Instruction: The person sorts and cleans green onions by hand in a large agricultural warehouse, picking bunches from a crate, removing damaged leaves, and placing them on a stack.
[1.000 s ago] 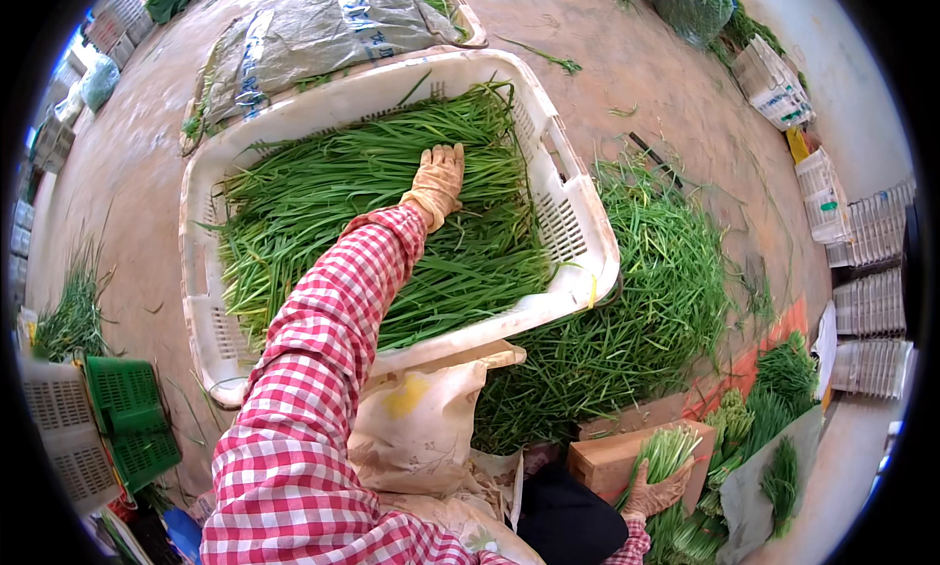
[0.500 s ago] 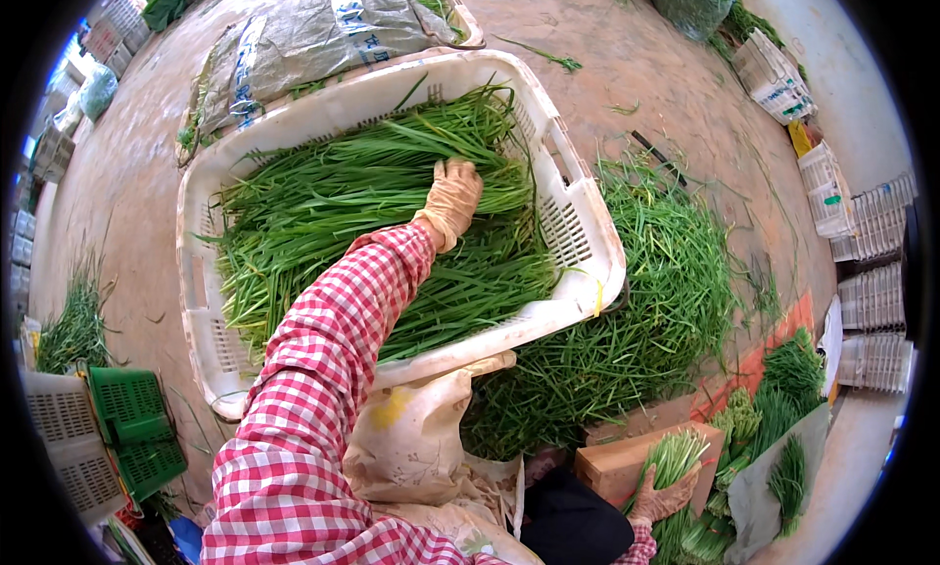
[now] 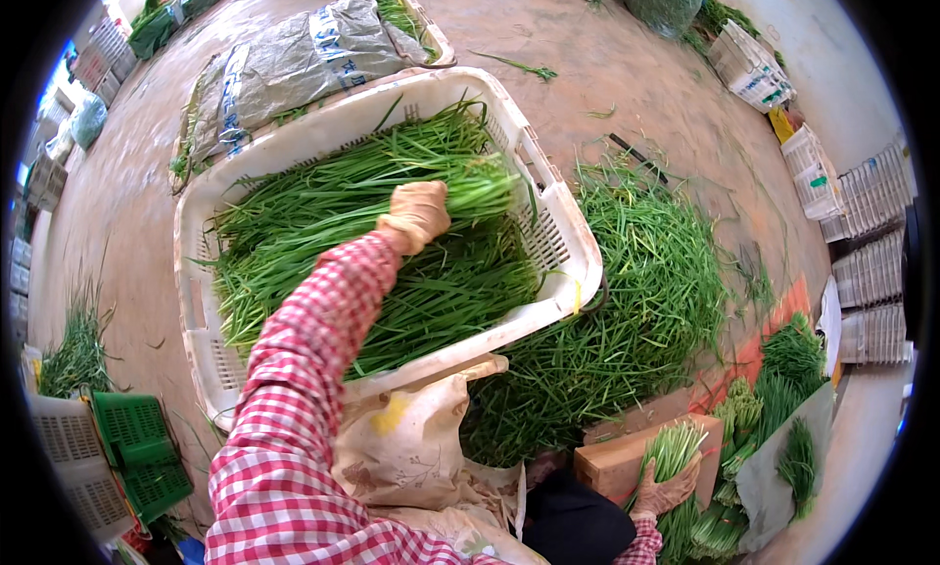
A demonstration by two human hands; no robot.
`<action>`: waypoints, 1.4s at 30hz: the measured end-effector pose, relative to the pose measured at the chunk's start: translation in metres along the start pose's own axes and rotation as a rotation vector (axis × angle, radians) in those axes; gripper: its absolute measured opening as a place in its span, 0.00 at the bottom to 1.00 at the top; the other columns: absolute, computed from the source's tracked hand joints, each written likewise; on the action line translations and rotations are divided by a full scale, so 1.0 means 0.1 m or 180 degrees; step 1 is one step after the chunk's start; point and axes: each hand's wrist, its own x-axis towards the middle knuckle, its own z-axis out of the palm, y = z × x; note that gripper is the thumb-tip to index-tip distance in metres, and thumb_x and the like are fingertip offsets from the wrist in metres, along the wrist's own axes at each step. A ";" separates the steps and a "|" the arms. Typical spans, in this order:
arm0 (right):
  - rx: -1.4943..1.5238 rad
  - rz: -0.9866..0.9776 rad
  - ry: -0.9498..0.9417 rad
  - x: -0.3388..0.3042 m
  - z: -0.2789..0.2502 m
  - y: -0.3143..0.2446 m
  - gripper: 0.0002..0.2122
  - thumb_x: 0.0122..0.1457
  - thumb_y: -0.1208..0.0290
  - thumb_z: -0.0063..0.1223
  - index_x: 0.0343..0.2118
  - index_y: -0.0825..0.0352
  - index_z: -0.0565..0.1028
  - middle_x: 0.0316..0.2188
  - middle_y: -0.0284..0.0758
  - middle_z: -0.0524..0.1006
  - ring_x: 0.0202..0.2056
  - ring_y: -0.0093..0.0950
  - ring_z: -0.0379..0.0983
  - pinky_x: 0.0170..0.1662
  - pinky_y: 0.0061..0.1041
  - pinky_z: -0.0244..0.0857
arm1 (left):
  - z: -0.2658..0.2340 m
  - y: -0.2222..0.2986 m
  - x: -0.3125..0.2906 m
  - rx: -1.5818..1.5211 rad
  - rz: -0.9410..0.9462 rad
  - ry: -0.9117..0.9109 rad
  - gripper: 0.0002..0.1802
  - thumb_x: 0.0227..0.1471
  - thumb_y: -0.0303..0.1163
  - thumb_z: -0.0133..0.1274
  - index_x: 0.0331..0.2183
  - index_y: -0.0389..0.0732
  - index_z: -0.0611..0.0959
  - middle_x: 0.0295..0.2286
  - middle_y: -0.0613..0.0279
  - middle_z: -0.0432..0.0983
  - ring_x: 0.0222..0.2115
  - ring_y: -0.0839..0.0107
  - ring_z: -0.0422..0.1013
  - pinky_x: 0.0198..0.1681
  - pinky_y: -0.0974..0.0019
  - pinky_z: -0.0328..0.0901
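Note:
A large white plastic crate (image 3: 563,261) stands in front of me, filled with long green chives (image 3: 313,242). Over it, my left hand (image 3: 419,214) in a pale glove is closed round a bunch of chives (image 3: 485,185), whose pale ends point right toward the crate's side wall. At the lower right, my right hand (image 3: 666,487), also gloved, is wrapped round an upright bunch of chives (image 3: 676,446) with its pale cut ends up. That bunch rests beside a brown cardboard box (image 3: 599,472). The fingers of my left hand are partly hidden by its back.
A loose heap of green leaves (image 3: 636,301) lies right of the crate. Bundled chives (image 3: 741,408) and a grey sheet (image 3: 769,492) lie at the lower right. Behind is another crate under a grey sack (image 3: 294,61). A green crate (image 3: 137,447) stands left; white crates (image 3: 871,281) line the right.
My left hand has drawn back to the left and slightly down, with a bunch of chives lifted in its grip. My right hand still holds its bunch. The whole view has shifted slightly.

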 end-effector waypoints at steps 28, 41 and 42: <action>0.6146 -0.0584 -0.3524 1.10 -1.73 -3.75 0.38 0.52 0.46 0.52 0.60 0.65 0.53 0.60 0.40 0.53 0.61 0.34 0.49 0.62 0.30 0.44 | -0.31 -0.30 -0.93 -0.1346 0.0950 0.1187 0.35 0.32 0.35 0.64 0.45 0.33 0.73 0.36 0.47 0.74 0.36 0.52 0.71 0.41 0.57 0.66; 0.5827 0.1167 -0.2272 1.13 -0.85 -4.56 0.21 0.50 0.72 0.61 0.44 0.79 0.70 0.39 0.38 0.73 0.38 0.28 0.67 0.46 0.23 0.59 | -0.59 -0.29 -1.16 -0.0473 0.0820 -0.0834 0.44 0.42 0.49 0.59 0.57 0.40 0.61 0.40 0.47 0.71 0.42 0.54 0.68 0.45 0.58 0.63; 0.6015 0.1164 -0.2339 1.10 -0.87 -4.54 0.20 0.50 0.73 0.61 0.44 0.78 0.70 0.39 0.37 0.73 0.38 0.28 0.67 0.46 0.22 0.59 | -0.63 -0.39 -1.24 -0.0686 0.1078 -0.0297 0.33 0.45 0.48 0.57 0.50 0.39 0.73 0.33 0.51 0.76 0.34 0.59 0.73 0.39 0.62 0.67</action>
